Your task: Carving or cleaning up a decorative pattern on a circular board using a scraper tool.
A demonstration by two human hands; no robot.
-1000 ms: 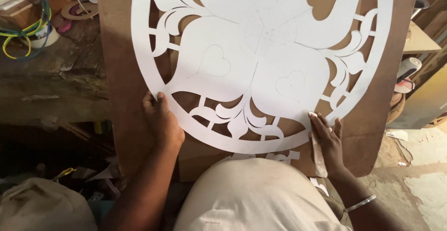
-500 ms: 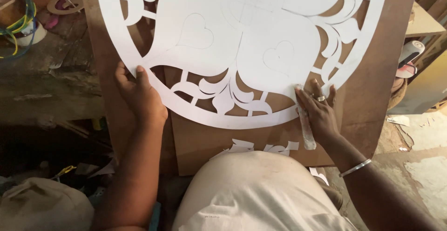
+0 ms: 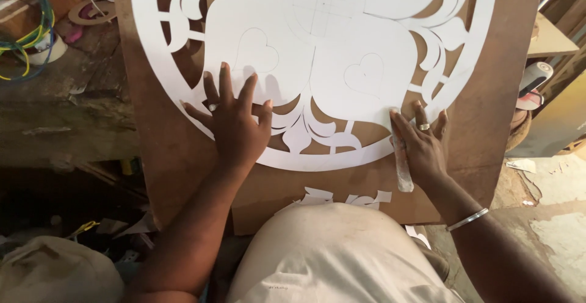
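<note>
A large round white paper stencil (image 3: 317, 53) with heart shapes and leafy cut-outs lies on a brown board (image 3: 183, 162) that leans against my lap. My left hand (image 3: 235, 126) rests flat on the stencil's lower left part, fingers spread, a ring on one finger. At the stencil's lower right rim, my right hand (image 3: 421, 147) presses down with a ring and a bangle on it. It pins a whitish stick-like tool (image 3: 403, 172) that pokes out below the palm. What kind of tool it is I cannot tell.
A cut white paper scrap (image 3: 342, 198) lies on the board's lower edge above my knee in light cloth (image 3: 329, 254). A rough workbench (image 3: 61, 108) at left carries coloured cables (image 3: 24, 34) and a wooden ring (image 3: 91, 11). Wood panels (image 3: 549, 34) stand at right.
My left hand left the board's left edge and moved up onto the stencil, fingers now spread flat. My right hand stayed at the lower right rim with the stick.
</note>
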